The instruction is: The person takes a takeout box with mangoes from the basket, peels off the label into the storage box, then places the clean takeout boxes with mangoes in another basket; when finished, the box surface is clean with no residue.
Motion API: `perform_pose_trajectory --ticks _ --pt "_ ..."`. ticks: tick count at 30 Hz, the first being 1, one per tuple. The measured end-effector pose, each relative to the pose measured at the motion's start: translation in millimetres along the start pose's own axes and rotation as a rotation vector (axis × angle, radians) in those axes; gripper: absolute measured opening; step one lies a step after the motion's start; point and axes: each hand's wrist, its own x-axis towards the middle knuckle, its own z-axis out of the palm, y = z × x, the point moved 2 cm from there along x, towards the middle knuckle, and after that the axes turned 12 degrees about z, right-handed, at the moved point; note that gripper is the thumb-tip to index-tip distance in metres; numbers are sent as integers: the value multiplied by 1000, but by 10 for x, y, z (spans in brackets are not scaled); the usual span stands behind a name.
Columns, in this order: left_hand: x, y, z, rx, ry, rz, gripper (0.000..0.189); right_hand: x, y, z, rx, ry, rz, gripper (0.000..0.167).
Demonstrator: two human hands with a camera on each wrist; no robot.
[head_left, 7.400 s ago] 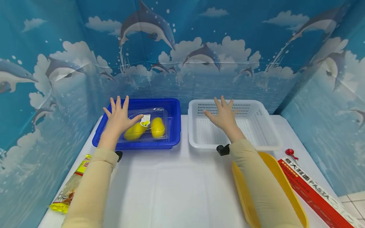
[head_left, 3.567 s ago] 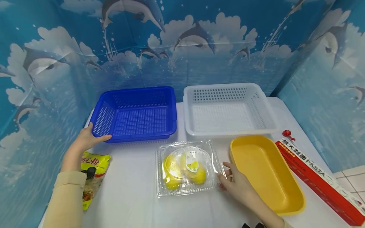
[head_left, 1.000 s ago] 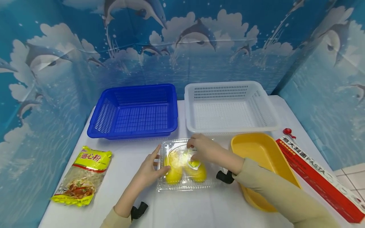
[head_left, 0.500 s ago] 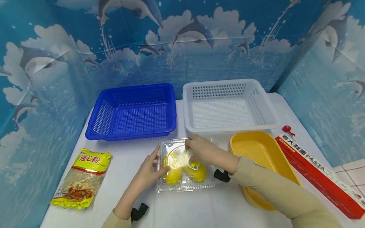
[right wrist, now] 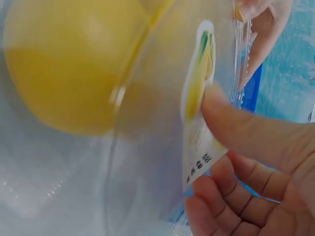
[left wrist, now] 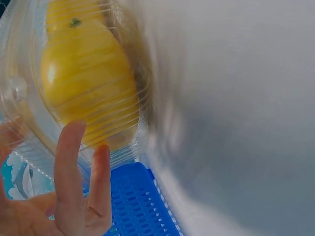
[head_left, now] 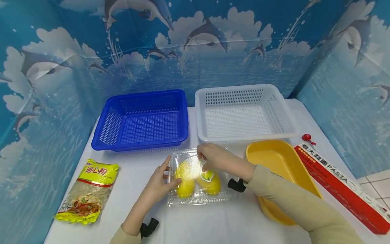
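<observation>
A clear plastic clamshell box (head_left: 201, 200) lies on the white table with yellow fruit (head_left: 186, 187), lemon-like, inside. My left hand (head_left: 156, 184) rests at its left side, index finger extended along the edge and thumb over the lid; in the left wrist view, two fingertips (left wrist: 74, 129) touch the ribbed side. Above the lid bends my right hand (head_left: 214, 157). In the right wrist view, its thumb presses the printed label (right wrist: 199, 78), other fingers curled near the label's edge, pinching there. The right hand partly covers the label in the head view.
Behind the box stand a blue basket (head_left: 140, 145) and a white basket (head_left: 246, 137). A yellow tray (head_left: 283, 162) lies under the right forearm. On the right are a red PASTA box (head_left: 338, 189) and a red-topped item (head_left: 306, 137); a pasta bag (head_left: 86, 191) lies left.
Earlier the clamshell box left the blue basket for the table's middle, and the pasta bag shifted. Over the last second both hands stay at the box; the right moves only slightly.
</observation>
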Motion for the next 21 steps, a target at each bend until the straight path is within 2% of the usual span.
perform_pose_trajectory --ticks 3,5,7,10,12,15,18,21 --pt "1 5 0 -3 1 -1 93 -14 34 -29 31 44 -62 15" --pt "1 6 1 -5 2 -4 92 -32 74 -54 66 66 -112 15" --pt "1 7 1 -5 4 -9 92 -75 129 -109 145 89 -155 16" --pt "6 12 8 -2 3 -10 92 -208 283 -251 273 142 -154 15" --pt "8 16 10 -1 2 -8 92 -339 452 -374 362 197 -102 11" --pt "7 23 10 -4 -2 -6 92 -563 830 -539 464 258 52 5" --pt "-3 27 7 -11 -5 -9 92 -786 1294 -616 503 269 246 18" --pt "-14 26 3 -13 -9 -15 92 -938 1737 -547 503 207 419 36"
